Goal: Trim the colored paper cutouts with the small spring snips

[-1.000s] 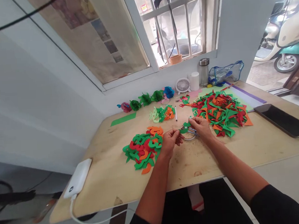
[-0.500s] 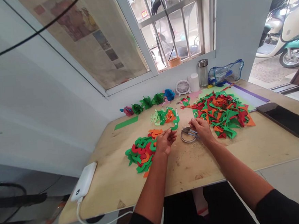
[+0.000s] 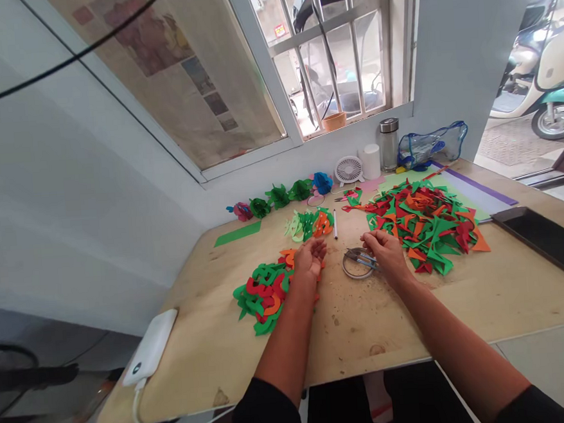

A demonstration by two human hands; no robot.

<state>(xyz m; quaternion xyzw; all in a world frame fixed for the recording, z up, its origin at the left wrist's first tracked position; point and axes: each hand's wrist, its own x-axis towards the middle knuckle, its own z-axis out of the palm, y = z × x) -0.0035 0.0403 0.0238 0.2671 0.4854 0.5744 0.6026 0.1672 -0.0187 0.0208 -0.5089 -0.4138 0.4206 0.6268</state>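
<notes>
My left hand (image 3: 313, 256) is palm-up with loosely bent fingers, and nothing shows in it. Partly behind it and its forearm lies a pile of curved green, red and orange cut-outs (image 3: 264, 290), apparently paper. My right hand (image 3: 382, 251) has thumb and fingers pinched together; anything between them is too small to make out. Just below its fingertips, a grey ring (image 3: 346, 270) lies on the table with a small metal tool (image 3: 361, 257) across it. Right of that hand is a heap of pointed scraps (image 3: 427, 217). A slim white pen (image 3: 335, 224) lies beyond the hands.
Small dotted cut-outs (image 3: 308, 225) lie beyond my left hand. Paper flowers (image 3: 278, 195), a little fan (image 3: 349, 169), a white cylinder (image 3: 370, 162), a glass bottle (image 3: 389, 144) and a clear pouch (image 3: 432, 145) line the wall. A phone (image 3: 547, 241) and white power bank (image 3: 151, 346) lie near the sides.
A green cut-out at my left fingertips is gone from there, uncovering the pen. My left hand has turned more palm-up. My right hand stays pinched by the ring; the view has shifted slightly.
</notes>
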